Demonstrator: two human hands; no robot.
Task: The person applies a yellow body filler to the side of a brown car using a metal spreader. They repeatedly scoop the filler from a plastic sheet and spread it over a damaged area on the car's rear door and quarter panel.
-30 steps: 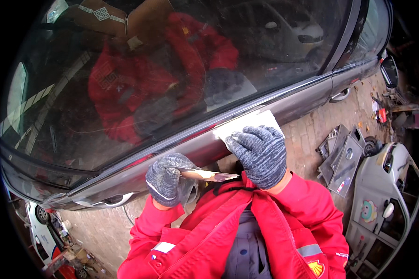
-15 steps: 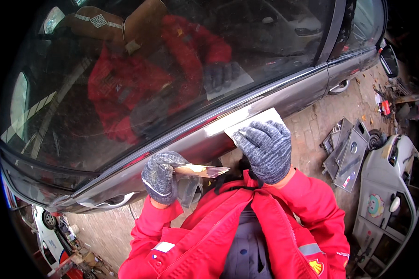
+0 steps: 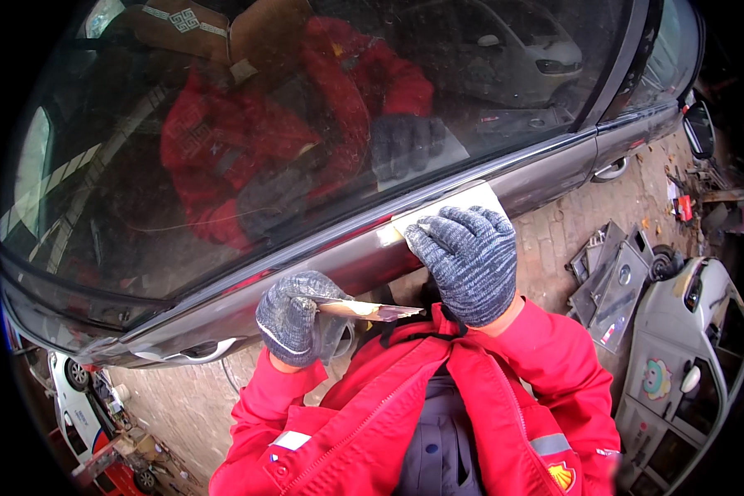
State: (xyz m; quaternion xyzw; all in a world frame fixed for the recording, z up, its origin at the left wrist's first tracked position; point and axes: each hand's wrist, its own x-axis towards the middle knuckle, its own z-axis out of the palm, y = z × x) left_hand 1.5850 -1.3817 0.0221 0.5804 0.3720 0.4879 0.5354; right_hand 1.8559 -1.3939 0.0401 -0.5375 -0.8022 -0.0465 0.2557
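My right hand [image 3: 473,266], in a grey knitted glove, holds a white flat spreader [image 3: 471,198]. Its sheet lies against the grey-brown car door [image 3: 546,175], just under the window trim. A small pale patch shows on the paint at the spreader's left end. Lower and to the left, my gloved left hand [image 3: 293,318] pinches a thin putty board [image 3: 376,311] at one end. Pale yellowish putty lies along the board, which is seen nearly edge-on and held apart from the door.
Above the door, the dark window [image 3: 306,165] reflects my red sleeves and the spreader. A door handle [image 3: 612,169] and side mirror [image 3: 698,130] are to the right. Metal panels [image 3: 616,285] lie on the brick floor beside a white car body [image 3: 678,355].
The spreader has shifted up against the door below the trim, and less of the pale patch shows beside it. My left hand still holds the board, now slightly further right.
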